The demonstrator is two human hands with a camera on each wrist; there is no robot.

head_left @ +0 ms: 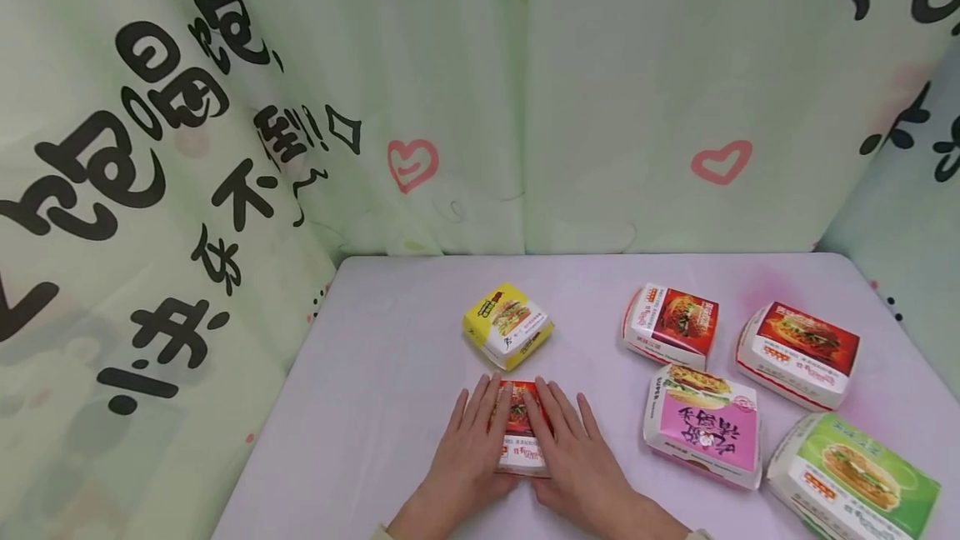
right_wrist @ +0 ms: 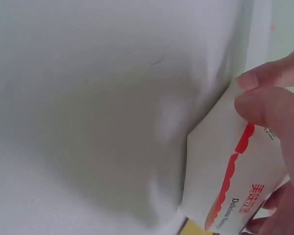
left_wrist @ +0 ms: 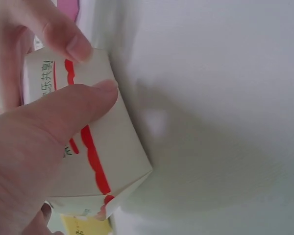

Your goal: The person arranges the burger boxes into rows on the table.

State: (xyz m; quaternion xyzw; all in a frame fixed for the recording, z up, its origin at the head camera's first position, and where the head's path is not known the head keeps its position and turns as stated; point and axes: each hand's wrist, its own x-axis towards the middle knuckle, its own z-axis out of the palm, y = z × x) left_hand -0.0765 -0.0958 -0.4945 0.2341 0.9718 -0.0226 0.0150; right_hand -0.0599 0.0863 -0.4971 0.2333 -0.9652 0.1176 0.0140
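Observation:
A small red-and-white burger box point(head_left: 522, 444) sits on the table at the front middle. My left hand point(head_left: 468, 444) holds its left side and my right hand point(head_left: 581, 457) its right side, fingers reaching forward along the top edges. In the left wrist view, the left thumb presses the white near face of the burger box point(left_wrist: 120, 152), beside a red scalloped stripe. The right wrist view has the right thumb against that same face of the burger box point(right_wrist: 210, 161), near its corner. Just beyond the fingertips lies a yellow burger box point(head_left: 510, 325).
To the right stand two more red-and-white boxes point(head_left: 670, 325) point(head_left: 798, 354), a pink-topped box point(head_left: 702, 423) and a larger green one point(head_left: 855, 477). A printed pale green curtain point(head_left: 585, 107) hangs behind the white table point(head_left: 337, 407) and along its left side.

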